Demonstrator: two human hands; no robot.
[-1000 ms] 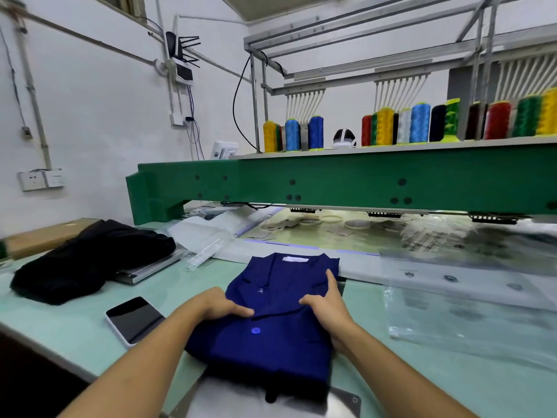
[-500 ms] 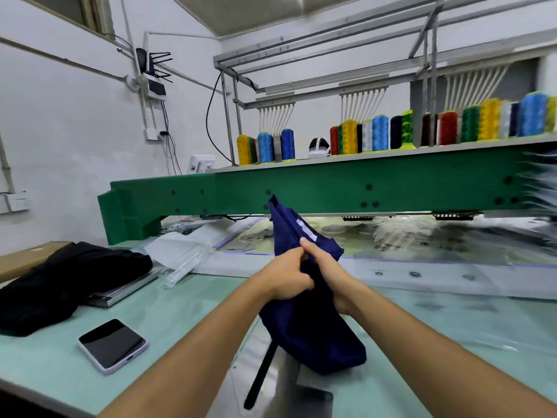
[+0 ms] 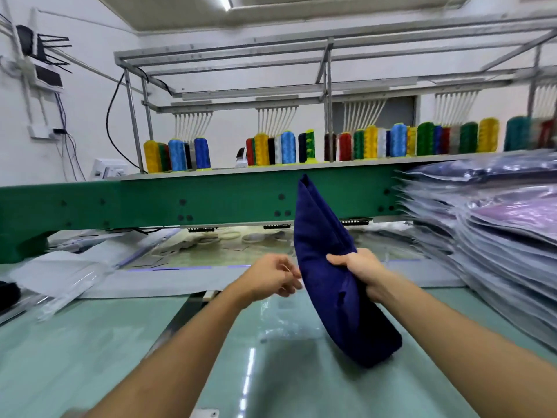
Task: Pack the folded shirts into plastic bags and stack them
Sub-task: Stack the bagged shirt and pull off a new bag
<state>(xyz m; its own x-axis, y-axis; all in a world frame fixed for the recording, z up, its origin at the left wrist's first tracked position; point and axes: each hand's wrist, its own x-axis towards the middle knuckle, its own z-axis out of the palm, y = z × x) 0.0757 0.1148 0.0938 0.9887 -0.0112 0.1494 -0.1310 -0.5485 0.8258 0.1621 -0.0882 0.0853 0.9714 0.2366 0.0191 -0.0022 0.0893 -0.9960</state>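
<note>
Right hand (image 3: 358, 273) grips the folded navy shirt (image 3: 328, 267) on edge over the desk (image 3: 90, 342). Left hand (image 3: 271, 279), just beside it, is blurred: fingers curled, grip indeterminate. The bagged stack (image 3: 497, 236) at right is cut off.

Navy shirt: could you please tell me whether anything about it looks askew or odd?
The navy shirt is tilted on end, doubled over, gripped by the right hand, not lying flat. Whether the left hand touches it is blurred.
</note>
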